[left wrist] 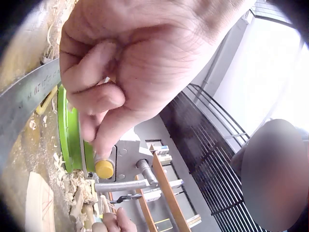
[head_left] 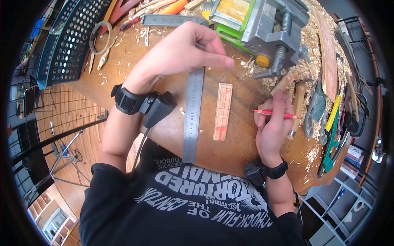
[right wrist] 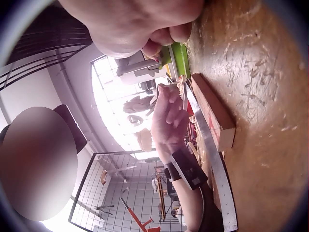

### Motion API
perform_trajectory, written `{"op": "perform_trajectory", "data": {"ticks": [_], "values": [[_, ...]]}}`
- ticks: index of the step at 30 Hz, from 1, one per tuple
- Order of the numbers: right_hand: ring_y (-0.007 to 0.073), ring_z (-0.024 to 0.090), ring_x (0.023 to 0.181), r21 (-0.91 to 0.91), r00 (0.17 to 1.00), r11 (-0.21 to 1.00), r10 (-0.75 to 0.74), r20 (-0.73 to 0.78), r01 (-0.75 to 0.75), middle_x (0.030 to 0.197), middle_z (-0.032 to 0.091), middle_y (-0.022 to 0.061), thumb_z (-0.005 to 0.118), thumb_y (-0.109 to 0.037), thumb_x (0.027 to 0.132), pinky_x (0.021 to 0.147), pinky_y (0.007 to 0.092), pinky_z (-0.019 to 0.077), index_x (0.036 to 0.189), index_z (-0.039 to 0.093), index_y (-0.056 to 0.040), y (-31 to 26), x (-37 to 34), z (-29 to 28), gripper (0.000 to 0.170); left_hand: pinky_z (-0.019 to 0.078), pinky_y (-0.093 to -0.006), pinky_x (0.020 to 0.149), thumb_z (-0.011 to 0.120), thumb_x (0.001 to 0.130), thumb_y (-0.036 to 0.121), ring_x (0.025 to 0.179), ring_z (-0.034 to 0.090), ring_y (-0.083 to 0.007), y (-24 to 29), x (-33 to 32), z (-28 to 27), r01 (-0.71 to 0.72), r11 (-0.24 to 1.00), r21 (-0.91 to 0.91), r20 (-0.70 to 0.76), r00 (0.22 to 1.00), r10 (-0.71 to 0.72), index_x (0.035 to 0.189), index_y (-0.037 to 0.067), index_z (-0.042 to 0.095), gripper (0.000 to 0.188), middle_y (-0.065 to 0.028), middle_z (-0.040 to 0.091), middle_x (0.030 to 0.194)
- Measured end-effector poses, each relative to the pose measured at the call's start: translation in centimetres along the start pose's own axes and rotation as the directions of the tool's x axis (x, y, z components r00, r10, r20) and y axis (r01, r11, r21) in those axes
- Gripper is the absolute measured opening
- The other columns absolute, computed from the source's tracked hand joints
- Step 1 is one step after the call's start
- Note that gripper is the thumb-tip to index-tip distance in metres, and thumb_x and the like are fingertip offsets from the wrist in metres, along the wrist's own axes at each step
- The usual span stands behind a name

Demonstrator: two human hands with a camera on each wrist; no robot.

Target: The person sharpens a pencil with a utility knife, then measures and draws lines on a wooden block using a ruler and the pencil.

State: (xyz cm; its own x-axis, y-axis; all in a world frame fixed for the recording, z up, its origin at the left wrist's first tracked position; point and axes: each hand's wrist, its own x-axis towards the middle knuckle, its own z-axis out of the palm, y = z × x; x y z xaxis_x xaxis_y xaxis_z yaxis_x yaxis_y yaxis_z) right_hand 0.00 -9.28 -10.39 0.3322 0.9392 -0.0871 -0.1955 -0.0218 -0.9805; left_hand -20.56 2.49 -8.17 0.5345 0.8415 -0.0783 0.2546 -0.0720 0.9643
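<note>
A small wooden block [head_left: 223, 110] lies flat on the bench, marked with pencil lines and a red-coloured patch at its near end. Left of it, a steel ruler [head_left: 193, 119] runs roughly parallel and reaches the bench's front edge. My left hand [head_left: 191, 49] is raised over the ruler's far end with its fingers loosely bent and nothing visible in them; its bent fingers also show in the left wrist view. To the right of the block, my right hand [head_left: 273, 127] grips a red pencil [head_left: 277, 114], held nearly level above the bench.
A grey vise [head_left: 275, 33] with a green-framed part stands at the back, amid heaped wood shavings [head_left: 310, 53]. On the right lie a wooden-handled tool [head_left: 298, 102] and green-handled tools [head_left: 328, 156]. A perforated dark basket [head_left: 74, 41] sits at the back left.
</note>
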Motion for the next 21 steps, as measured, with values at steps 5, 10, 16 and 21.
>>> {"op": "perform_trajectory", "data": {"ticks": [5,10,16,21], "values": [[0.0033,0.035,0.041,-0.077,0.997,0.997,-0.001,0.073,0.007,0.054,0.044,-0.0024,0.054,-0.020,0.098,0.039,0.0209,0.0270,0.070,0.042,-0.0101,0.1,0.1,0.0,0.031,0.0202,-0.0195,0.045,0.071,0.087,0.019,0.047,0.030,0.0017,0.4,0.2,-0.3,-0.085,0.996,-0.031,-0.143,0.986,0.080,0.059,0.013,0.047,0.037,0.0120,0.038,0.053],[0.0013,0.034,0.042,-0.054,0.994,0.998,-0.032,0.103,0.038,0.054,0.041,-0.0054,0.055,-0.018,0.097,0.039,0.0208,0.0255,0.068,0.041,-0.0098,0.5,0.4,0.1,0.034,0.0145,-0.0202,0.042,0.063,0.093,0.021,0.044,0.024,0.0007,0.6,-0.5,-0.2,-0.187,0.958,-0.218,-0.429,0.900,0.078,0.060,0.016,0.041,0.040,0.0111,0.035,0.053],[-0.0003,0.033,0.045,-0.067,0.995,0.997,-0.021,0.100,0.027,0.055,0.039,-0.0069,0.055,-0.018,0.097,0.040,0.0207,0.0245,0.067,0.040,-0.0086,0.4,0.4,0.2,0.035,0.0188,-0.0202,0.047,0.068,0.089,0.023,0.054,0.027,0.0003,-1.4,-4.3,-1.7,0.009,0.998,0.061,-0.423,0.906,0.017,0.058,0.012,0.037,0.045,0.0115,0.034,0.057],[0.0001,0.033,0.047,-0.078,0.994,0.996,-0.024,0.108,0.033,0.055,0.038,-0.0067,0.055,-0.018,0.098,0.042,0.0211,0.0256,0.066,0.040,-0.0083,0.7,0.5,-0.1,0.037,0.0209,-0.0218,0.045,0.069,0.089,0.020,0.053,0.028,-0.0007,-3.8,-7.5,-1.3,0.098,0.988,0.117,-0.445,0.895,-0.036,0.057,0.011,0.038,0.045,0.0100,0.036,0.055]]}}
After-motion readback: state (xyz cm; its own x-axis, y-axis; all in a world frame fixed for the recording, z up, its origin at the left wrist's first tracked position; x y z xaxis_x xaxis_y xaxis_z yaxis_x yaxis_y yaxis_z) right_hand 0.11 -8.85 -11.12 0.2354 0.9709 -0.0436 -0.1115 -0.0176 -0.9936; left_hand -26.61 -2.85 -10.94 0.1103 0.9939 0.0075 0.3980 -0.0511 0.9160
